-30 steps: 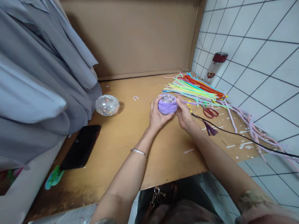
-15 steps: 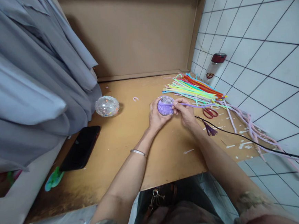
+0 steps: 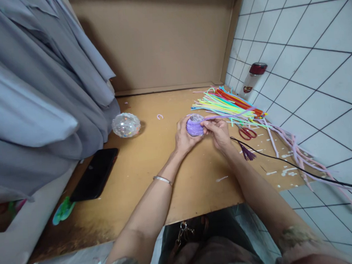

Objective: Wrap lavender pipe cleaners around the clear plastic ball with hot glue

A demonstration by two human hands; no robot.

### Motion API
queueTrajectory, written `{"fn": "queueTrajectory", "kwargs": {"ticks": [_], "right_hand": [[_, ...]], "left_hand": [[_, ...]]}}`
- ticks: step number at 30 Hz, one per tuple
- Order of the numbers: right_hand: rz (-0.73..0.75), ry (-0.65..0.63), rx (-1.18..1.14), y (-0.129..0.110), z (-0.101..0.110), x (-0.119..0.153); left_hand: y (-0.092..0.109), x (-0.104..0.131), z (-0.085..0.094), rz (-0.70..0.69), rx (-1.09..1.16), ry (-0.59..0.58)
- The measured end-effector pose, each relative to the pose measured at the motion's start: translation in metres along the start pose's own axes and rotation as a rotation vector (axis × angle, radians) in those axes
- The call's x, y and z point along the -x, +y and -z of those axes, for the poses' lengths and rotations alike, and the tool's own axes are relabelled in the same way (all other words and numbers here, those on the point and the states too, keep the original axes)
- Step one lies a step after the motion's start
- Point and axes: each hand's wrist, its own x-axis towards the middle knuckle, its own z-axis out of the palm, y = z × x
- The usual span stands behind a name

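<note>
My left hand (image 3: 183,138) is curled around a small rounded object (image 3: 195,128) wrapped in rows of purple pipe cleaner; its clear or silvery top is uncovered. On the near right side of it, my right hand (image 3: 219,132) pinches at the wrap with thumb and forefinger. From there a loose purple pipe cleaner (image 3: 230,116) runs out to the right, above my right hand and in front of the coloured bundle. What the wrapped object is made of cannot be made out.
Coloured pipe cleaners (image 3: 222,104) lie at the back right, near red-handled scissors (image 3: 247,133) and a red-lidded bottle (image 3: 252,79). A purple tassel (image 3: 247,152) and black cord (image 3: 283,162) lie right. A clear ball (image 3: 126,125) and phone (image 3: 94,174) are left.
The loose purple pipe cleaner has swung upward, away from me, and now crosses the coloured bundle. My right fingers have shifted slightly at the wrap; my left hand keeps its hold.
</note>
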Motion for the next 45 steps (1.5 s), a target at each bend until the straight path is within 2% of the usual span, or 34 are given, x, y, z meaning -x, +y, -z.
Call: {"fn": "queueTrajectory", "kwargs": {"ticks": [13, 19, 26, 33, 45], "right_hand": [[0.023, -0.035, 0.106, 0.006, 0.002, -0.004], [0.067, -0.035, 0.199, 0.01, 0.004, -0.005], [0.186, 0.05, 0.327, 0.022, 0.011, -0.013], [0.209, 0.009, 0.385, 0.031, 0.014, -0.016], [0.203, 0.018, 0.401, 0.026, 0.009, -0.01]], "left_hand": [[-0.015, -0.001, -0.006, -0.068, -0.026, 0.046], [-0.012, -0.001, -0.005, -0.042, -0.017, 0.031], [-0.008, 0.0, -0.002, -0.02, -0.052, 0.021], [-0.009, -0.001, -0.002, 0.012, -0.054, 0.025], [-0.004, 0.001, 0.001, 0.071, -0.008, 0.026]]}}
